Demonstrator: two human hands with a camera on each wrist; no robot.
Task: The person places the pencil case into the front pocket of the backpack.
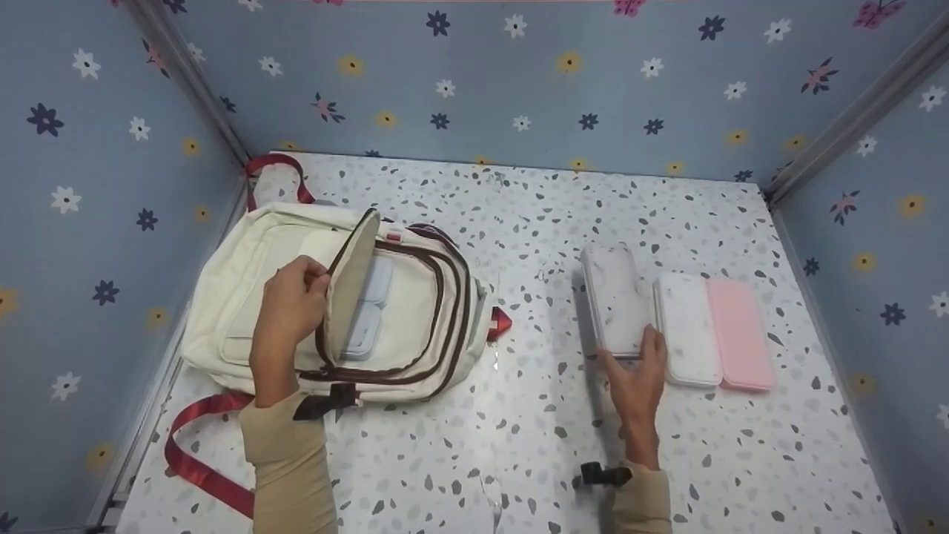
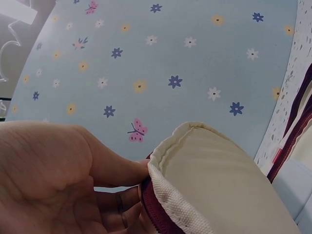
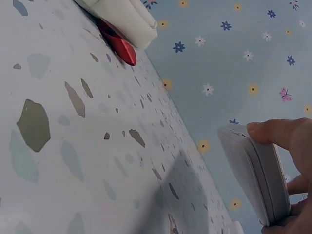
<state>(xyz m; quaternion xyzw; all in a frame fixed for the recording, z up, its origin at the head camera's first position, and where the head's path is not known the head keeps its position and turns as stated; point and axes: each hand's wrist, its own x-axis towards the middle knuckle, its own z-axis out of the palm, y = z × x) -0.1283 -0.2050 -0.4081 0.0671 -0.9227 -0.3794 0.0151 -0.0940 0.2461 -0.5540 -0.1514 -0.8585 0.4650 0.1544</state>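
A cream backpack [image 1: 256, 245] with dark red zips lies on the speckled table. My left hand [image 1: 291, 304] pinches the edge of its front pocket flap [image 1: 356, 274] and holds it raised; the left wrist view shows thumb and fingers at the flap's zipped edge [image 2: 163, 209]. Inside the open pocket lie two pale blue cases [image 1: 363, 330]. My right hand [image 1: 637, 382] grips the near end of a flat white case [image 1: 615, 297], thumb on one side and fingers on the other. In the right wrist view this white case [image 3: 263, 180] is tilted above the table, a seam along its side.
To the right of the held case, another white case [image 1: 689, 326] and a pink case [image 1: 741, 334] lie side by side. Red straps [image 1: 211, 475] trail from the backpack, and a red tab [image 1: 500, 323] sticks out on its right. Flower-patterned panels [image 1: 504, 89] stand around the table.
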